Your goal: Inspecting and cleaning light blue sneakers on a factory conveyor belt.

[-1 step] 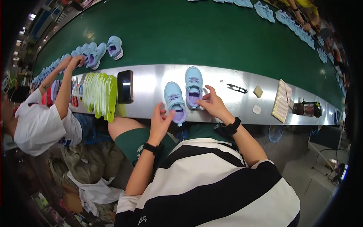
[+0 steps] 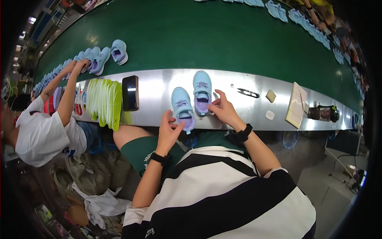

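Note:
Two light-blue children's sneakers with lilac linings rest side by side on the metal ledge before me, toes pointing away. The left sneaker (image 2: 182,101) sits nearer to me, its heel at the ledge's front edge. Beside it, the right sneaker (image 2: 202,85) lies a little farther off. My left hand (image 2: 168,129) has its thumb at the left sneaker's heel collar, with the fingers curled along the outer side. At the right sneaker's collar, my right hand (image 2: 225,110) pinches the edge by the heel, its index finger raised apart.
A phone (image 2: 130,93) and a stack of yellow-green insole-shaped pieces (image 2: 104,102) lie left. Rightward are thread snips (image 2: 248,93), two small blocks (image 2: 271,96), a notepad (image 2: 296,104) and a jar (image 2: 324,114). A co-worker (image 2: 47,131) handles sneakers (image 2: 99,59) on the green belt (image 2: 171,36).

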A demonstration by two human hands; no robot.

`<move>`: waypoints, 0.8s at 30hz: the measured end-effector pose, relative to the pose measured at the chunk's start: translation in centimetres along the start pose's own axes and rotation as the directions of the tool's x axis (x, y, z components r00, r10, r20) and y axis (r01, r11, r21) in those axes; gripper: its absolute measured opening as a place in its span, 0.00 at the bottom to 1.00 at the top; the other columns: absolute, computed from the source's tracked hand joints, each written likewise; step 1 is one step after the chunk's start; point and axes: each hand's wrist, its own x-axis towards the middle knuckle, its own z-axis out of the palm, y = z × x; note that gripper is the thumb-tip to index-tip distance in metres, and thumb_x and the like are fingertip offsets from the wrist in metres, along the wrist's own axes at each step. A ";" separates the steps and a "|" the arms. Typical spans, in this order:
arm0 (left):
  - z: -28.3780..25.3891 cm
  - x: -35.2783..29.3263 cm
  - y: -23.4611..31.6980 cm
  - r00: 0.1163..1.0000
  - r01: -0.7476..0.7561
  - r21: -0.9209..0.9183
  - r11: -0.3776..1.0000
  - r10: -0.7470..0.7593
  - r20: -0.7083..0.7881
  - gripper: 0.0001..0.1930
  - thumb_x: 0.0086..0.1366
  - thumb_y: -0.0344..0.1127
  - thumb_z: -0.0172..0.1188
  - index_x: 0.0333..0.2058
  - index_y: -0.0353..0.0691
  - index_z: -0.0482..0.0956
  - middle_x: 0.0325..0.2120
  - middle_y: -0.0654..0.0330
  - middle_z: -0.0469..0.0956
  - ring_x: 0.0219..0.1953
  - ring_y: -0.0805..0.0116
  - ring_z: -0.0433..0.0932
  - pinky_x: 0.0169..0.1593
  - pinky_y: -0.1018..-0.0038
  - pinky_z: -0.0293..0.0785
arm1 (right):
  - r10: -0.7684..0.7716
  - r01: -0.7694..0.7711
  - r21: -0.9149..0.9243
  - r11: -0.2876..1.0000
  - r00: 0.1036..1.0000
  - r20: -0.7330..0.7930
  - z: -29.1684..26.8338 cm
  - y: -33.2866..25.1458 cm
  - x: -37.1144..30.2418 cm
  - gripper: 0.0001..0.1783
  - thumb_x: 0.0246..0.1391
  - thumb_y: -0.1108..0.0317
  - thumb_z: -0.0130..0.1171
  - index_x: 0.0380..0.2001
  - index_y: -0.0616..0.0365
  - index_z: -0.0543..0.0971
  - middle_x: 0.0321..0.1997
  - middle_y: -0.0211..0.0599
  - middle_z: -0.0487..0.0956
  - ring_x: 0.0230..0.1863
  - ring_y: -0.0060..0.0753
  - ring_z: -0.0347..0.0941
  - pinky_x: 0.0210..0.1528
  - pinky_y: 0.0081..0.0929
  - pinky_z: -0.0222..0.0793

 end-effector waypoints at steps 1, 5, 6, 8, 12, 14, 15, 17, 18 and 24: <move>0.3 -0.1 -0.6 1.000 -0.013 -0.103 0.995 0.014 0.014 0.32 0.61 0.37 0.63 0.59 0.30 0.61 0.38 0.53 0.74 0.32 0.73 0.75 0.37 0.77 0.73 | -0.026 0.025 0.037 0.999 1.000 0.015 0.0 0.5 0.3 0.41 0.50 0.59 0.64 0.62 0.66 0.60 0.41 0.47 0.77 0.36 0.31 0.76 0.40 0.27 0.73; 0.1 0.2 -1.2 0.999 0.018 -0.330 0.944 -0.003 0.048 0.32 0.61 0.25 0.55 0.64 0.33 0.55 0.40 0.57 0.75 0.37 0.74 0.75 0.43 0.79 0.71 | -0.041 0.002 0.412 0.911 0.995 0.087 0.4 1.2 -0.4 0.31 0.54 0.68 0.58 0.60 0.63 0.65 0.45 0.37 0.77 0.43 0.25 0.74 0.47 0.24 0.70; 0.4 0.6 0.0 0.996 0.066 -0.481 0.874 -0.033 0.077 0.32 0.62 0.24 0.53 0.64 0.34 0.54 0.42 0.58 0.75 0.41 0.73 0.75 0.47 0.79 0.70 | -0.062 -0.021 0.639 0.769 0.992 0.107 0.3 0.9 -0.6 0.29 0.54 0.70 0.55 0.60 0.62 0.66 0.47 0.34 0.77 0.45 0.23 0.73 0.49 0.23 0.68; 0.4 -0.2 1.7 0.991 0.134 -0.628 0.767 -0.095 0.096 0.30 0.65 0.23 0.49 0.65 0.36 0.53 0.50 0.58 0.71 0.51 0.72 0.71 0.55 0.77 0.67 | -0.047 -0.062 0.654 0.754 0.988 0.147 -0.1 0.1 -1.5 0.26 0.55 0.73 0.51 0.59 0.60 0.67 0.49 0.29 0.75 0.48 0.20 0.70 0.52 0.21 0.65; -0.7 -0.8 3.3 0.967 0.198 -0.699 0.688 -0.019 0.255 0.27 0.71 0.28 0.44 0.66 0.40 0.52 0.62 0.60 0.61 0.61 0.69 0.64 0.62 0.72 0.62 | -0.109 -0.069 0.679 0.731 0.970 0.216 -0.1 -3.0 -3.0 0.27 0.54 0.73 0.47 0.59 0.61 0.67 0.49 0.30 0.74 0.47 0.20 0.68 0.52 0.19 0.64; -0.8 -1.3 5.0 0.967 0.230 -0.838 0.495 -0.020 0.253 0.26 0.74 0.34 0.41 0.68 0.42 0.49 0.65 0.60 0.58 0.65 0.65 0.59 0.67 0.66 0.56 | -0.159 -0.097 0.730 0.676 0.949 0.273 -0.2 -4.4 -3.6 0.28 0.52 0.71 0.48 0.60 0.61 0.66 0.50 0.31 0.74 0.48 0.22 0.69 0.54 0.21 0.64; -0.9 -1.2 5.1 0.961 0.234 -0.872 0.430 0.032 0.273 0.26 0.75 0.41 0.37 0.68 0.43 0.47 0.66 0.61 0.56 0.68 0.63 0.55 0.69 0.62 0.50 | -0.169 -0.097 0.746 0.659 0.947 0.272 -0.3 -5.7 -4.1 0.32 0.52 0.70 0.49 0.62 0.60 0.63 0.55 0.34 0.71 0.52 0.25 0.67 0.56 0.24 0.63; -1.3 -1.2 5.4 0.964 0.189 -0.880 0.435 0.087 0.250 0.27 0.76 0.44 0.35 0.68 0.44 0.47 0.66 0.61 0.56 0.68 0.63 0.55 0.69 0.62 0.50 | -0.171 -0.076 0.796 0.600 0.960 0.221 0.0 -7.0 -4.9 0.33 0.52 0.70 0.48 0.63 0.60 0.62 0.58 0.35 0.68 0.56 0.27 0.65 0.58 0.25 0.61; -1.4 -1.3 5.6 0.965 0.149 -0.886 0.439 0.130 0.227 0.27 0.76 0.47 0.33 0.69 0.44 0.47 0.66 0.61 0.55 0.68 0.63 0.55 0.69 0.62 0.49 | -0.164 -0.063 0.843 0.535 0.971 0.177 0.0 -7.3 -5.1 0.34 0.52 0.69 0.48 0.64 0.60 0.60 0.61 0.37 0.66 0.59 0.30 0.63 0.61 0.27 0.60; -2.1 -1.6 8.8 0.757 -0.601 -0.062 0.797 0.542 -0.366 0.34 0.47 0.16 0.59 0.55 0.38 0.66 0.51 0.53 0.62 0.54 0.59 0.66 0.59 0.67 0.62 | -0.621 0.660 0.118 0.742 0.743 -0.248 -1.0 -6.6 -4.9 0.38 0.43 0.77 0.59 0.62 0.54 0.66 0.59 0.43 0.64 0.58 0.40 0.64 0.59 0.34 0.61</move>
